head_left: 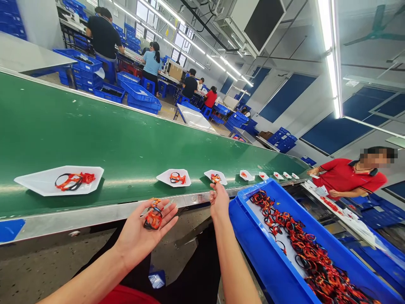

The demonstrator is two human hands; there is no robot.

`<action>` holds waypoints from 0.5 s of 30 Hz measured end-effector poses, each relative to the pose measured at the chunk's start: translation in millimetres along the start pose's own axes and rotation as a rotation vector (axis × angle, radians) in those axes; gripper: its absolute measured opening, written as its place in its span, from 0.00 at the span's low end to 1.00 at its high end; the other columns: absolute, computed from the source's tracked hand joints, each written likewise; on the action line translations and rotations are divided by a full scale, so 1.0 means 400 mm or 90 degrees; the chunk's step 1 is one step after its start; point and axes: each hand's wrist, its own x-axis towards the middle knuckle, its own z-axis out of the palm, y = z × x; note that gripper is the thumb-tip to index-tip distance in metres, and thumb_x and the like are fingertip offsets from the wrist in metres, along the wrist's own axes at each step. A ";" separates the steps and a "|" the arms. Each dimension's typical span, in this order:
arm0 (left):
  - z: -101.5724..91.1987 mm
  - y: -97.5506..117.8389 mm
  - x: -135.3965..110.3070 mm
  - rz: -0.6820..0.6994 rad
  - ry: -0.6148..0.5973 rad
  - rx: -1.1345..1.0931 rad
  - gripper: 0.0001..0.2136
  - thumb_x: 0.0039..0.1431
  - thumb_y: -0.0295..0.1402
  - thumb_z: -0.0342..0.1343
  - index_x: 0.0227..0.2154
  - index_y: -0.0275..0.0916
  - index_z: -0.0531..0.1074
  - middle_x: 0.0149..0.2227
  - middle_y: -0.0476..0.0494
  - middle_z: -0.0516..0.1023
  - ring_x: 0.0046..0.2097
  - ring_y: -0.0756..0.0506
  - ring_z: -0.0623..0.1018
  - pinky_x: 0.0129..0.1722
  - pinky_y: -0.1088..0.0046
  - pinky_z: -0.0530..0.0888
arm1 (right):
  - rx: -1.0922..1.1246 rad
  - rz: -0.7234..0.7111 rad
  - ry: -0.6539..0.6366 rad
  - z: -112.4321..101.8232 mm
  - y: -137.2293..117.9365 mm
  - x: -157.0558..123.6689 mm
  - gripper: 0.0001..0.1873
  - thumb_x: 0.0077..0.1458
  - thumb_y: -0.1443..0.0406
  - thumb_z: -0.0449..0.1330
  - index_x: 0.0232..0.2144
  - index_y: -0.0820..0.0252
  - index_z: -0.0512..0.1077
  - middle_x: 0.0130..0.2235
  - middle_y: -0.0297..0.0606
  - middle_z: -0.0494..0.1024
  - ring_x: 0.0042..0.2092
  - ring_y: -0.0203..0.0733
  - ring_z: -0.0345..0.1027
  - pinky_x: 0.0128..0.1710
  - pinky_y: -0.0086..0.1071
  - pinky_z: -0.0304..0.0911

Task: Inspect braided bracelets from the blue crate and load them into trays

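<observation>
My left hand is palm up with its fingers stretched out, in front of the conveyor's near rail. On its palm and fingers rest a few orange-and-black ring-shaped pieces. My right hand reaches over the belt edge, its fingers pinched together at a similar ring-shaped piece. That piece is at the near side of a white tray; whether it rests on the tray I cannot tell. To the left, another white tray and a nearer, larger-looking white tray each carry orange-and-black pieces.
The green conveyor belt crosses in front, with several more trays farther right. At my right, a blue bin holds a heap of ring-shaped pieces. A co-worker in red stands beyond it. Other people sit among blue crates behind the belt.
</observation>
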 end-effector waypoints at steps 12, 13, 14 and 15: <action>-0.001 -0.016 0.013 -0.001 -0.037 0.024 0.13 0.57 0.32 0.51 0.40 0.30 0.72 0.45 0.29 0.75 0.50 0.36 0.74 0.49 0.58 0.72 | -0.343 -0.071 -0.387 0.038 0.022 -0.315 0.12 0.52 0.63 0.58 0.40 0.58 0.72 0.24 0.29 0.70 0.21 0.28 0.56 0.20 0.22 0.54; -0.003 -0.018 0.015 -0.002 -0.035 0.027 0.13 0.56 0.32 0.51 0.40 0.30 0.72 0.45 0.30 0.75 0.50 0.36 0.74 0.49 0.59 0.72 | -0.388 -0.107 -0.420 0.047 0.029 -0.342 0.12 0.51 0.64 0.59 0.40 0.57 0.72 0.23 0.28 0.70 0.21 0.28 0.56 0.22 0.23 0.54; -0.006 -0.020 0.016 -0.005 -0.031 0.032 0.13 0.56 0.32 0.51 0.40 0.30 0.72 0.45 0.30 0.75 0.50 0.36 0.74 0.48 0.59 0.72 | -0.418 -0.145 -0.433 0.054 0.038 -0.361 0.13 0.49 0.65 0.60 0.40 0.57 0.73 0.24 0.28 0.70 0.22 0.28 0.57 0.24 0.24 0.55; -0.008 -0.021 0.017 -0.007 -0.029 0.036 0.13 0.56 0.32 0.51 0.41 0.30 0.72 0.46 0.30 0.75 0.49 0.36 0.74 0.48 0.60 0.72 | -0.427 -0.167 -0.428 0.059 0.046 -0.372 0.11 0.49 0.65 0.61 0.38 0.57 0.74 0.25 0.29 0.71 0.23 0.28 0.57 0.25 0.24 0.55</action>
